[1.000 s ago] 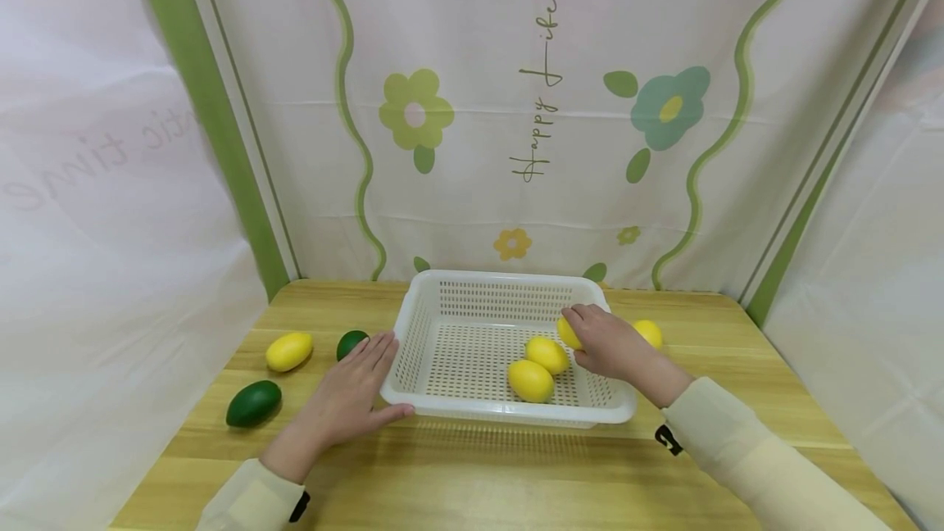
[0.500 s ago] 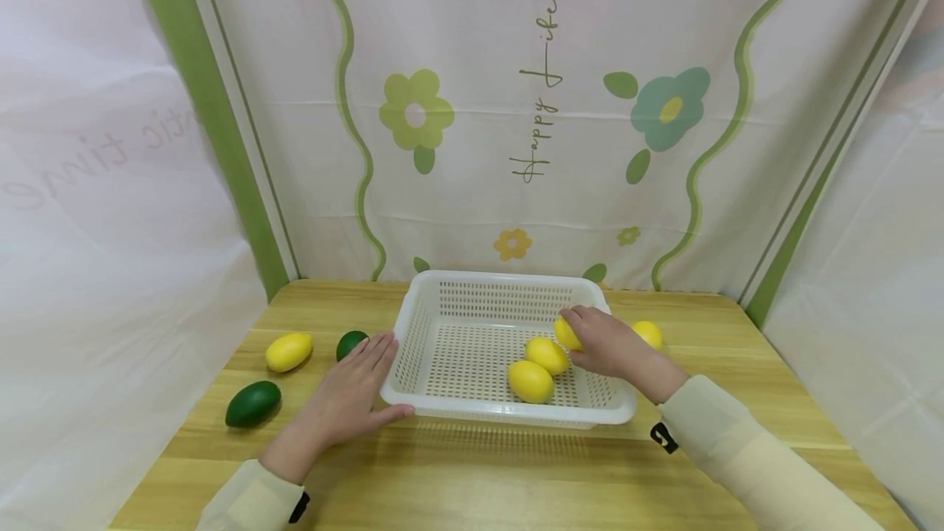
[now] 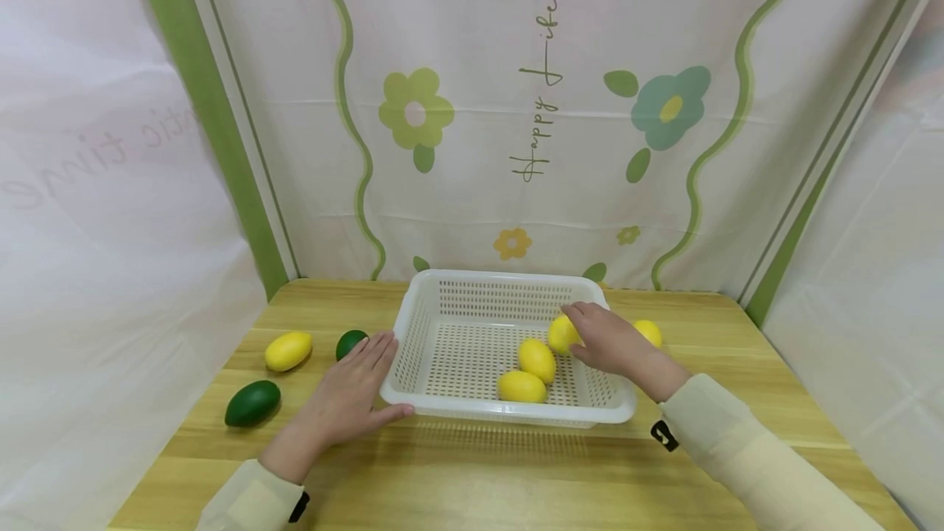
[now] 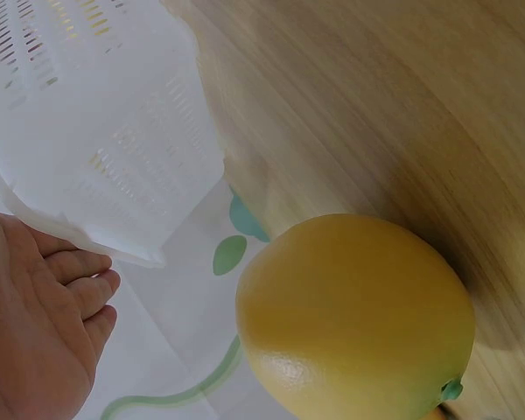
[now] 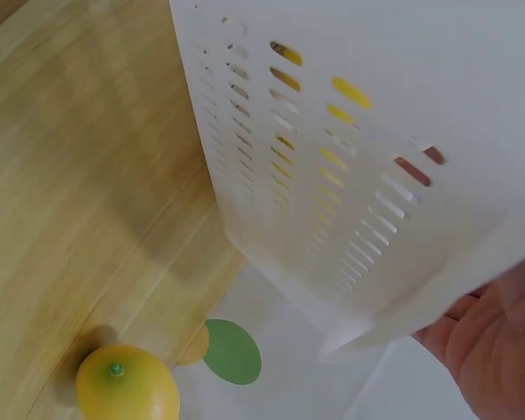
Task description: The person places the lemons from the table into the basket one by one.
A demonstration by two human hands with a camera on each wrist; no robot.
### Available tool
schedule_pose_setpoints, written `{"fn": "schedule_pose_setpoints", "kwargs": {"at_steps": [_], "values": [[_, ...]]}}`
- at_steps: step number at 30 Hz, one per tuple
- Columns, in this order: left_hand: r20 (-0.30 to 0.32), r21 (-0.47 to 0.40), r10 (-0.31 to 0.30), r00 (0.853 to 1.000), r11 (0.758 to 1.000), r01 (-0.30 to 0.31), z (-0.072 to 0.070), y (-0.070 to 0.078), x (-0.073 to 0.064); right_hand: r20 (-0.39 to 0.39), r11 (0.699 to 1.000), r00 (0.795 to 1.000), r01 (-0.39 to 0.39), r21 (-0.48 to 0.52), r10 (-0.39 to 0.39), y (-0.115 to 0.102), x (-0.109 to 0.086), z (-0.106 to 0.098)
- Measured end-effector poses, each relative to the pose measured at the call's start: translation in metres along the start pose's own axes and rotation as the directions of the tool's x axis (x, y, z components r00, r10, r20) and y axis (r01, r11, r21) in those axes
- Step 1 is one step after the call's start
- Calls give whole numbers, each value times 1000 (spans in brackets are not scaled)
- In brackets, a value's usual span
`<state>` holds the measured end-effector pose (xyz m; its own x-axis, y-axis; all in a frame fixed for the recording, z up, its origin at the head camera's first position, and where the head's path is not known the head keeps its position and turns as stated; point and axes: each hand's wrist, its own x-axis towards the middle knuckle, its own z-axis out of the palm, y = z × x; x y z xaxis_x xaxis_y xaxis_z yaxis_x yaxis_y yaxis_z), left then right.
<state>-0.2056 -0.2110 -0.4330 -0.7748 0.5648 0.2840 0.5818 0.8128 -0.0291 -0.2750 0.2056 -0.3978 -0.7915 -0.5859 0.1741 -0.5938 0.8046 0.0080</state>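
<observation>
A white plastic basket (image 3: 457,412) with slotted walls stands on the wooden table. Inside, towards its right, lie three lemons: a front lemon (image 3: 522,388), a middle lemon (image 3: 537,360) and a rear lemon (image 3: 562,336). My right hand (image 3: 608,340) reaches over the right rim, its loosely bent fingers beside the rear lemon, which they partly cover; the basket wall hides the fingertips in the right wrist view. On the other side my left hand (image 3: 350,396) rests extended fingers against the left rim. A dark green fruit (image 3: 351,343) is partly hidden behind that hand.
Left of the basket, a lemon (image 3: 288,351) and a dark green avocado-like fruit (image 3: 253,404) lie on the table (image 3: 487,490). Another lemon (image 3: 648,333) sits just right of the basket, partly behind the right hand. A patterned curtain (image 3: 472,187) hangs behind the table.
The front and middle lemons have rolled left and turned. The rear lemon has shifted slightly left and shows more, as the right hand's fingers have loosened from it. The left hand stays put.
</observation>
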Motion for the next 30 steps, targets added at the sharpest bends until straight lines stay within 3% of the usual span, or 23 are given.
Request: {"fn": "schedule_pose_setpoints", "kwargs": {"at_steps": [9, 18, 25, 30], "values": [[18, -12, -8, 1000, 1000, 8, -1, 1, 0, -72, 999, 997, 28, -17, -29, 3, -2, -4], [-11, -1, 4, 1000, 1000, -4, 0, 0, 1, -135, 1000, 990, 24, -13, -26, 12, -4, -14], [-44, 7, 20, 999, 1000, -20, 1, 0, 0, -171, 1000, 985, -22, 9, 23, 23, -9, -23], [-25, 10, 15, 1000, 1000, -15, -1, 1, 0, -183, 997, 981, -53, 48, 61, 31, -13, -27]]}}
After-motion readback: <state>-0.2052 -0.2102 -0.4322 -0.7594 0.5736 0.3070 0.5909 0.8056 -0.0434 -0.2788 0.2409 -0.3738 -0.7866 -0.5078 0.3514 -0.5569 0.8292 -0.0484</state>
